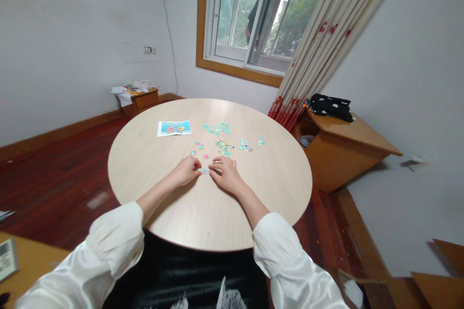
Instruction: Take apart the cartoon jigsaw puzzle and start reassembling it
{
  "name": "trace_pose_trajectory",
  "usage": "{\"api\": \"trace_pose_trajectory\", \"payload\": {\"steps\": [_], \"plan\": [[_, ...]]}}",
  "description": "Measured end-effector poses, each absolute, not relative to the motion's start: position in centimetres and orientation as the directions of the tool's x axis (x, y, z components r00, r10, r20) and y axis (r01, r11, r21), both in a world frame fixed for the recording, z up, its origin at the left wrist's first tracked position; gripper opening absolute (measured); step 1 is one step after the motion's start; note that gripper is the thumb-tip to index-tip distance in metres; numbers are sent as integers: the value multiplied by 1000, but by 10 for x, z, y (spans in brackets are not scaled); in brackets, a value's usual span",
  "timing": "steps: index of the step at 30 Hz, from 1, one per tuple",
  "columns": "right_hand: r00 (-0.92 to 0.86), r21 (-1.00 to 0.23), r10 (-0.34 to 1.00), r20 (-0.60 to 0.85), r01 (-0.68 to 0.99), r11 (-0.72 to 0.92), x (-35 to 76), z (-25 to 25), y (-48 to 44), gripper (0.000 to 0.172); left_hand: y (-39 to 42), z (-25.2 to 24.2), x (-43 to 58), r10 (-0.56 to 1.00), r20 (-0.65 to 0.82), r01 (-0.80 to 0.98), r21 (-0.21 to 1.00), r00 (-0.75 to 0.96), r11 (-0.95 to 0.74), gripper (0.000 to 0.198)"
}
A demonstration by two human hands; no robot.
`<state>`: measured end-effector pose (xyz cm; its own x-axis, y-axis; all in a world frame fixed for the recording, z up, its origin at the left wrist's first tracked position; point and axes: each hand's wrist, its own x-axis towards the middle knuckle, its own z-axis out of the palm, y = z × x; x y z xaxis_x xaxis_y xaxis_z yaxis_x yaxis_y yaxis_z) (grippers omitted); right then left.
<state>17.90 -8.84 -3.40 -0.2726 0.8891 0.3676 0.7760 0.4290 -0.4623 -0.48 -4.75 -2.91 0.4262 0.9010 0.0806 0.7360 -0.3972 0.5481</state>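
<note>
left hand (189, 170): curling beside pink-and-blue puzzle pieces (205, 172) | right hand (226, 174): curling opposite | grip: can't make out, either | pieces: lying on table (141, 159)

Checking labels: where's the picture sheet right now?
Head view: the picture sheet lies on the far left part of the round table, left of the teal pieces and beyond the left hand.
</note>
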Motion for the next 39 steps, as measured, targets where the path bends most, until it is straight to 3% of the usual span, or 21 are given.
{"api": "trace_pose_trajectory", "payload": {"steps": [4, 12, 20, 30, 39], "plan": [[-346, -401, 879, 329, 791, 462, 167, -32, -94, 13, -49, -33, -6, 906, 101, 743, 538, 412, -398, 12], [-306, -445, 896, 321, 787, 428, 161, -35, -92, 11, -53, -39, -6, 895, 136, 712, 560, 425, -423, 16], [-341, -346, 876, 340, 821, 454, 159, -37, -93, 13, -53, -37, -5, 878, 160, 660, 602, 452, -450, 18], [-359, -283, 857, 368, 835, 472, 159, -38, -90, 17, -47, -29, -14, 763, 210, 555, 573, 611, -603, 18], [-259, -392, 882, 393, 820, 416, 160, -41, -88, 19, -45, -40, -8, 638, 478, 459, 446, 604, -769, 23]]}}
